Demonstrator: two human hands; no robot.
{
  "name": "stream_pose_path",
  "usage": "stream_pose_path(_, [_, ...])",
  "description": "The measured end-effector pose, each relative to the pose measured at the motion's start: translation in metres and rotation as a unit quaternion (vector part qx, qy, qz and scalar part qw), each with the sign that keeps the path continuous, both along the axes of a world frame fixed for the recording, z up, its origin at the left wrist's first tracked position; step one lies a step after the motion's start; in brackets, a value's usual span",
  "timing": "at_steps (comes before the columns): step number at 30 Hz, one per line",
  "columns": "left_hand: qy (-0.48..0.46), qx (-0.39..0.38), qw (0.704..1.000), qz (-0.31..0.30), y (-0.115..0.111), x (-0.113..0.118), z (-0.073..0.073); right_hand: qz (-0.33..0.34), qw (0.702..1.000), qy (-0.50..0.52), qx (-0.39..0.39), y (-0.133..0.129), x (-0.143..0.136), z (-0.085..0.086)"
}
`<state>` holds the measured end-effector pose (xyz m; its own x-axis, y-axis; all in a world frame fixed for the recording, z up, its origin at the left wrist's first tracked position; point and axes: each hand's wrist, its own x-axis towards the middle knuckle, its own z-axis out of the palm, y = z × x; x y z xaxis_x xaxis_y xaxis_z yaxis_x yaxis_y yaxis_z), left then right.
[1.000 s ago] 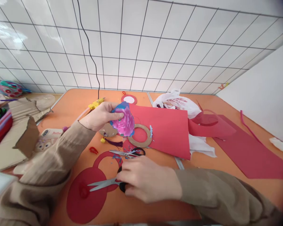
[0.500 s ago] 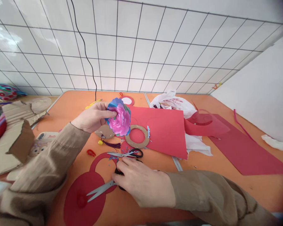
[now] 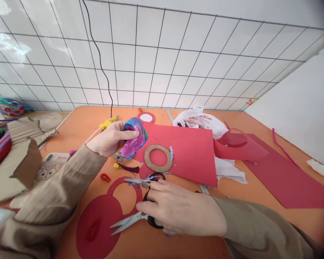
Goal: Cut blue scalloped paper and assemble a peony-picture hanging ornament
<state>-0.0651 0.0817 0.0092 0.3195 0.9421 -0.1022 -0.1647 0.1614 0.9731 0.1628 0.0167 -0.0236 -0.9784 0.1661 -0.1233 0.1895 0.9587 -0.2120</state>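
My left hand [image 3: 110, 138] pinches a pink and blue layered flower [image 3: 134, 142] between thumb and fingers, above the table. My right hand [image 3: 178, 207] is on the black handles of a pair of scissors [image 3: 129, 220], whose blades lie parted over the edge of a red disc [image 3: 97, 223]. Just beyond that hand, a second pair of scissors [image 3: 137, 180] rests among blue scraps by a red ring [image 3: 118, 185]. A cardboard ring [image 3: 158, 158] lies on red paper [image 3: 194, 151].
Cut cardboard [image 3: 13, 154] and a phone [image 3: 50, 165] are at the left. A yellow glue gun [image 3: 108, 123] is behind my left hand. At the back stands a white plastic bag [image 3: 210, 124]; more red sheet [image 3: 283, 176] spreads right.
My right hand and its scissors have moved right. The flower has tilted in my left hand, showing more of its side. The view has shifted slightly.
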Motion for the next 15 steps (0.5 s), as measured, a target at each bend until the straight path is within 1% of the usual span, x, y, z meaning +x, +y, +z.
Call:
stream_pose_path(1, [0.004,0.012,1.000,-0.018,0.000,0.000,-0.001,0.005,0.999,-0.001,-0.032,0.003,0.002,0.004])
stream_pose_path(3, [0.013,0.028,0.999,-0.039,0.000,-0.001,-0.003,0.019,0.992,0.011,-0.123,0.011,0.006,0.011])
stream_pose_path(5, [0.029,0.041,0.998,-0.034,0.000,0.000,-0.005,0.021,0.972,0.037,-0.229,0.021,0.010,0.017])
stream_pose_path(6, [0.036,0.046,0.998,-0.024,0.000,0.001,-0.005,0.007,0.964,0.056,-0.262,0.026,0.013,0.018])
stream_pose_path(8, [0.036,0.059,0.998,-0.005,0.000,0.002,-0.006,-0.023,0.948,0.118,-0.295,0.036,0.023,0.021])
stream_pose_path(10, [0.018,0.072,0.997,0.004,0.000,0.004,-0.007,-0.039,0.923,0.202,-0.326,0.045,0.035,0.023])
stream_pose_path(12, [-0.005,0.081,0.997,0.004,0.000,0.004,-0.006,-0.063,0.899,0.255,-0.350,0.051,0.047,0.025])
stream_pose_path(15, [-0.016,0.073,0.997,-0.017,-0.001,0.004,-0.004,-0.128,0.878,0.321,-0.331,0.060,0.056,0.029])
